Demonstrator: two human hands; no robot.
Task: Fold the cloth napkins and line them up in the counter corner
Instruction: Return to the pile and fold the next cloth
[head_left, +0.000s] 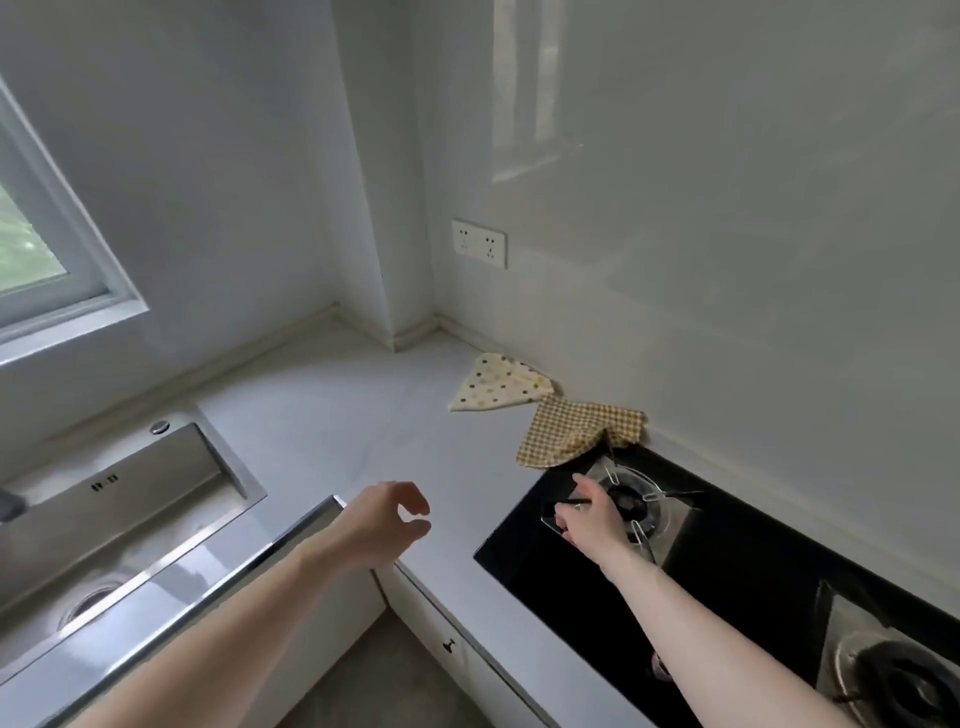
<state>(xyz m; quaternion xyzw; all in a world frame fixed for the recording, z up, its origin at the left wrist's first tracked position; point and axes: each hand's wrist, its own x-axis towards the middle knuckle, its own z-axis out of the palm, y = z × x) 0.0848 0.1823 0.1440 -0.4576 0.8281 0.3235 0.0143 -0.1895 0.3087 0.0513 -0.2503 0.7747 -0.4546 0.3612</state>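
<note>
Two napkins on counter (337, 415) by wall: dotted napkin (498, 384), checked napkin (576, 434), corners touching. Left hand (384, 519) loosely curled, empty. Right hand (589, 512) relaxed over hob (727, 551), empty.

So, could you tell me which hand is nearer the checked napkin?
Right hand: it hovers over the stove, just below the checked napkin. Left hand hangs farther off, over the counter edge.

On the tabletop (332, 415), two napkins lie against the right wall: the dotted napkin (498, 385) nearer the corner, the checked napkin (576, 434) just right of it, its edge overlapping the cooktop (561, 561). The sink (124, 499) sits at left, a wall socket (479, 243) above the napkins.
</note>
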